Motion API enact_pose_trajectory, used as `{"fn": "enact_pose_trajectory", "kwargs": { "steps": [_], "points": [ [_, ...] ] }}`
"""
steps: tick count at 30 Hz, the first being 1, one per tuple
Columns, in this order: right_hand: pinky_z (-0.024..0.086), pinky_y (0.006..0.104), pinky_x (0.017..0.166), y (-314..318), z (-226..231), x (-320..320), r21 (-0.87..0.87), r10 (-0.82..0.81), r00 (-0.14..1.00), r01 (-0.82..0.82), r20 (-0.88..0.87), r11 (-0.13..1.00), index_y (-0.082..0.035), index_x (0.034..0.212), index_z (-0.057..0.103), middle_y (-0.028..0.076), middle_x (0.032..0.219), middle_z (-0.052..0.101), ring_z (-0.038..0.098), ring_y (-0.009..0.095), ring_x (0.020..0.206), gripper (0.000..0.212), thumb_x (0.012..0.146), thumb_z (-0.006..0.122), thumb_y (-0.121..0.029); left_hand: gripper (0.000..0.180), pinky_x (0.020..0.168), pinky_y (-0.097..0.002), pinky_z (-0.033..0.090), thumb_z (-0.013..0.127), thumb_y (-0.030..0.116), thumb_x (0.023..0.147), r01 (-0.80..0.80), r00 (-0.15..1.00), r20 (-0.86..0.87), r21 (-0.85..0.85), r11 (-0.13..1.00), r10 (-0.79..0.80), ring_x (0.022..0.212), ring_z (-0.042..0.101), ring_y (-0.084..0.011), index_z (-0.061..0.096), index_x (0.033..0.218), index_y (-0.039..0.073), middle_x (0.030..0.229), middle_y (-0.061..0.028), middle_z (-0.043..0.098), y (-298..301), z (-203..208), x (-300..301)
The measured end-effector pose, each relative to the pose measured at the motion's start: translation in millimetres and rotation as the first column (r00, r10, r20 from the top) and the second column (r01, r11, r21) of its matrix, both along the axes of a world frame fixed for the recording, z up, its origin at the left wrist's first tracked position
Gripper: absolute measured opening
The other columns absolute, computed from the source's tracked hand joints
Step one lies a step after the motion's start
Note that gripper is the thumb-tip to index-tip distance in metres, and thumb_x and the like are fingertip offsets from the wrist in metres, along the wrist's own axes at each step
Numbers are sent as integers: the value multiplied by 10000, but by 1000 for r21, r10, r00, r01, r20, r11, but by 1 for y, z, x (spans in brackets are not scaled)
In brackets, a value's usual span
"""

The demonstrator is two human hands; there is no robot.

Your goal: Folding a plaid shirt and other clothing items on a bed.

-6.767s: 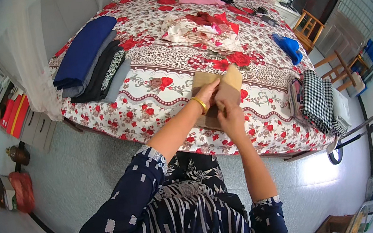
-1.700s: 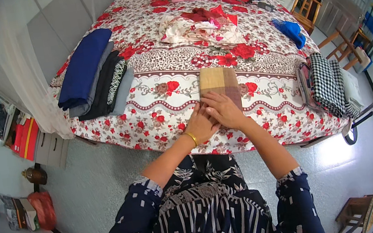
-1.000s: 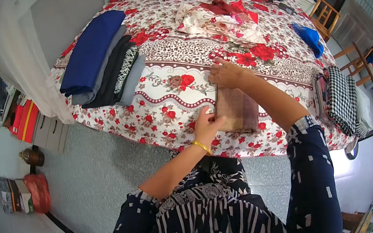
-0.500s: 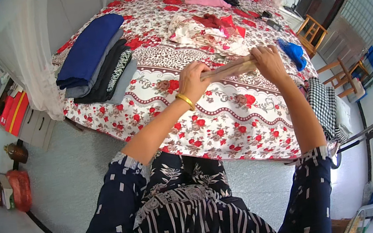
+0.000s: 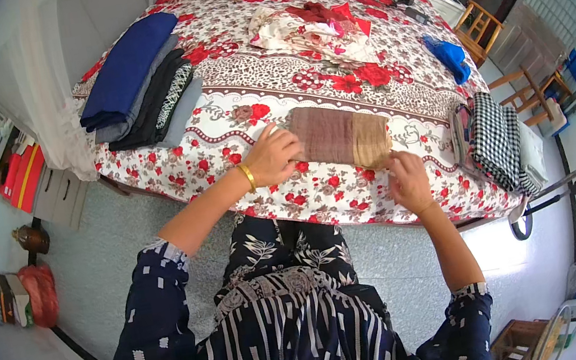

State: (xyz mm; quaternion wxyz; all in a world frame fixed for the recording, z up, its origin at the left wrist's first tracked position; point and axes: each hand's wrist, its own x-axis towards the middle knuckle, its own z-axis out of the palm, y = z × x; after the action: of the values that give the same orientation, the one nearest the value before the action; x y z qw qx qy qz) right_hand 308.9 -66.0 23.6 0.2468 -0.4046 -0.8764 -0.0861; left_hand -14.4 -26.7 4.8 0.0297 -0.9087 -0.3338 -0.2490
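Observation:
A folded cloth (image 5: pixel 326 135), brown with a tan band at its right end, lies flat near the front edge of the bed. At its left edge rests my left hand (image 5: pixel 274 156), fingers loosely bent and apart, with the tips touching the cloth. My right hand (image 5: pixel 409 180) is by the near right corner, its fingers apart and the forefinger at the tan edge. Neither hand lifts the cloth. Left of it sits a stack of folded clothes (image 5: pixel 133 80), dark blue on top, then grey and black pieces.
A floral bedspread (image 5: pixel 350 193) covers the bed. Rumpled cream and red clothing (image 5: pixel 310 33) lies farther back, a blue bundle (image 5: pixel 447 58) to the right. Checked folded fabric (image 5: pixel 494 140) is at the right corner. Wooden chairs (image 5: pixel 479 33) stand beyond; a cabinet (image 5: pixel 58 194) is at left.
The cloth, held up between both hands before, now lies flat on the bed. My hands have come down toward me and loosened their grip. The view has shifted slightly.

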Motion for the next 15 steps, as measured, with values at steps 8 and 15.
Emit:
{"fn": "enact_pose_trajectory", "kwargs": {
  "steps": [8, 15],
  "points": [
    [381, 404, 849, 79, 7, -63, 3, -253, 878, 278, -406, 961, 32, 997, 518, 185, 1046, 518, 474, 337, 987, 263, 751, 507, -60, 412, 1000, -435, 244, 519, 195, 774, -173, 970, 161, -82, 982, 184, 1188, 350, -284, 487, 1146, 20, 1236, -150, 422, 44, 10, 87],
    [321, 419, 941, 86, -50, -108, -101, -375, 902, 361, -212, 927, 28, 1079, 514, 190, 1144, 498, 427, 330, 1109, 404, 839, 451, -291, 542, 1021, -499, 154, 442, 258, 811, -395, 919, -127, -257, 882, 374, 1290, 190, -270, 318, 1312, 94, 1374, -124, 264, 41, -37, 100]
  ]
}}
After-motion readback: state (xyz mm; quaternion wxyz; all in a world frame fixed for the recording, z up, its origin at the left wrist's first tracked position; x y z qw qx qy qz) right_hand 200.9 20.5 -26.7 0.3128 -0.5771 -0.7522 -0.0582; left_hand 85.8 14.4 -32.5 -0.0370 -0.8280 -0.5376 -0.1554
